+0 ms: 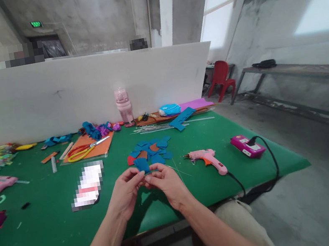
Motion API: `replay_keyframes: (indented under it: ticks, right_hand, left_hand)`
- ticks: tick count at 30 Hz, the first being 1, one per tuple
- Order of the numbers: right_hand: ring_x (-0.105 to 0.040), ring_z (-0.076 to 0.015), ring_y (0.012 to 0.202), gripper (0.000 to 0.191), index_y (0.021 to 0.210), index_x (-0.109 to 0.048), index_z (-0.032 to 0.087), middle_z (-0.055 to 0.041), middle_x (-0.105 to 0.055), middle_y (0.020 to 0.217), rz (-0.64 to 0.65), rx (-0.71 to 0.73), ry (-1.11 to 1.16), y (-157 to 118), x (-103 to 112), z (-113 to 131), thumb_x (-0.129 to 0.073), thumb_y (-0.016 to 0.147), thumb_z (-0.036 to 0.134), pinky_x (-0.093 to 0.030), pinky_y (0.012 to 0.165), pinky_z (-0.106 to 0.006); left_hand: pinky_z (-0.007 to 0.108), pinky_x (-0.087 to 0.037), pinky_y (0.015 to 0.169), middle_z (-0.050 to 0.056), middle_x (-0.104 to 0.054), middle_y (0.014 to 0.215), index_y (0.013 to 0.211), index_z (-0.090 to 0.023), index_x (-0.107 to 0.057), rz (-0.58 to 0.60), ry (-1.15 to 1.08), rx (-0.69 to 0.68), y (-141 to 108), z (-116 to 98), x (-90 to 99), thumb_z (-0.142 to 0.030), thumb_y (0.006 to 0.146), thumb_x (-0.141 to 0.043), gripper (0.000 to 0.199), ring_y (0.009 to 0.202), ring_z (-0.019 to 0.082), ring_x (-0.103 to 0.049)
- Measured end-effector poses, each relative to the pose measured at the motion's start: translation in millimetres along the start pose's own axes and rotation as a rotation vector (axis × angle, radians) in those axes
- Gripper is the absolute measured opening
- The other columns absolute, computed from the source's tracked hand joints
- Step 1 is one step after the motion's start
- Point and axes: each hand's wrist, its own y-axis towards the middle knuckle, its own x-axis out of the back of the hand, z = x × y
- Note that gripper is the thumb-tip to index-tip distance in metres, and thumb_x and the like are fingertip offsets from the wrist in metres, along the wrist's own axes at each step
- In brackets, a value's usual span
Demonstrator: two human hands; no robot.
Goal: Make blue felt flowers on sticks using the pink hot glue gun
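My left hand (127, 189) and my right hand (169, 183) meet over the front of the green table. Pinched between their fingertips is a small blue felt piece (141, 165). Fingers hide its lower edge, and I cannot tell whether anything else is in the pinch. Just behind lies a loose pile of blue felt scraps (153, 147) with a few brown and red ones. A thin wire (177, 168) shows beside my right hand. Farther right, a pink hot glue gun (206, 158) rests on its side, nozzle toward the pile.
Scissors (88, 149) lie on an orange sheet (105, 147), left of a pink bottle (124, 107). A blurred-out flat object (88, 185) is left of my hands. A cable runs from a magenta power box (247, 146) at right. A white panel (82, 90) borders the back.
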Motion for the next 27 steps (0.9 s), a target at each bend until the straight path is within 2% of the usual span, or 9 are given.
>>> replay_keyframes:
  ticks: [16,27]
  right_hand:
    - [-0.057,-0.0072,0.052,0.036,0.084,-0.054,0.014,0.0014,-0.064,0.061,0.054,-0.055,0.075,-3.2,-0.3,3.9,-0.074,0.055,0.021,-0.044,0.057,-0.02]
    - [-0.057,-0.0056,0.053,0.036,0.087,-0.052,0.014,-0.0015,-0.066,0.068,0.153,-0.192,0.261,-3.1,4.3,7.7,-0.074,0.057,0.017,-0.049,0.059,-0.02]
  left_hand:
    - [0.018,-0.043,0.053,-0.001,-0.058,0.057,0.065,-0.011,-0.06,0.029,-0.062,0.082,0.2,-5.0,-1.4,-0.015,0.062,-0.069,0.01,0.052,0.007,-0.053]
    - [0.016,-0.045,0.056,0.001,-0.06,0.063,0.074,-0.011,-0.061,0.07,-0.066,0.13,-1.3,-9.2,5.2,-0.013,0.065,-0.067,0.011,0.057,0.006,-0.055]
